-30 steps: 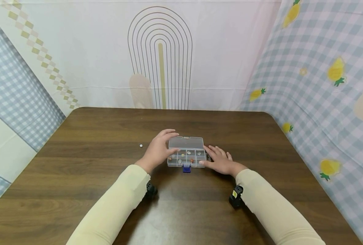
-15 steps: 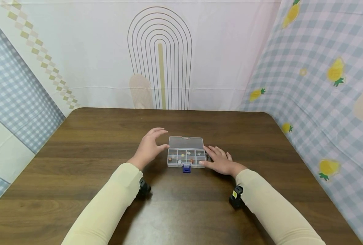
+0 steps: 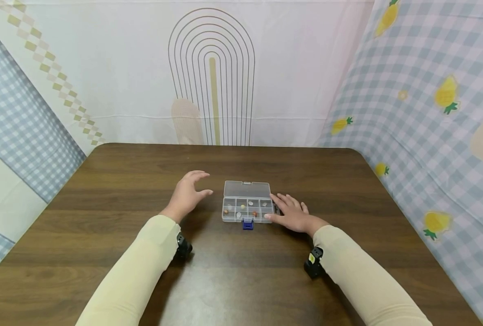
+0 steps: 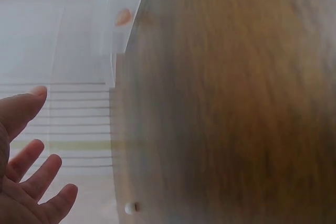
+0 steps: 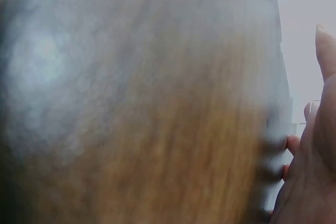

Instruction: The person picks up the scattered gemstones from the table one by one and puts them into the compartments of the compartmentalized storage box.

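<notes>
A clear plastic compartment box point(image 3: 229, 220) sits mid-table with its lid point(image 3: 247, 189) swung up at the back. Small beads or stones, some whitish, some yellow or orange-brown, lie in several of its compartments, and a blue latch point(image 3: 247, 225) hangs at the front. My right hand point(image 3: 292, 215) rests against the box's right side, thumb at the front corner and fingers spread. Left of the box, apart from it, my left hand point(image 3: 183, 195) holds nothing, its thumb and fingers apart. A small white bead point(image 4: 130, 208) appears in the left wrist view; the left hand hides it in the head view.
The brown wooden table point(image 3: 241, 280) extends around the box. A pale curtain point(image 3: 298, 68) hangs behind its far edge, and checked cloth point(image 3: 412, 136) hangs at the right side. Each wrist carries a black camera.
My left hand has moved left, away from over the box's left end, and now covers the spot where the white bead showed. The right hand and box stay put.
</notes>
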